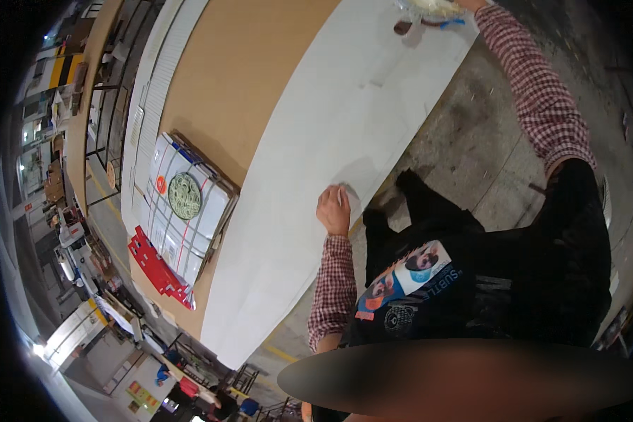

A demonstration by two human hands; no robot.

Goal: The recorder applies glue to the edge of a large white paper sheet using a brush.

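My left hand (334, 209) rests on a long white sheet (288, 183) spread along the near side of the table, close to its edge. Its fingers are curled together, and whatever they may hold is hidden. Far off at the upper edge, my right hand (470, 3) reaches to a clear plastic-wrapped bundle (432, 8), pale yellow inside. The picture cuts off most of that hand, so its grip does not show. Beside the bundle on the sheet lie a small brown round thing (402, 27) and a small blue item (454, 23).
A strapped stack of flat printed packaging (183, 232) sits on the brown board (246, 77) to the left, with red printed pieces (155, 264) at its near end. Beyond stand another long table (84, 119) and cluttered shelves. Concrete floor (471, 133) lies to the right.
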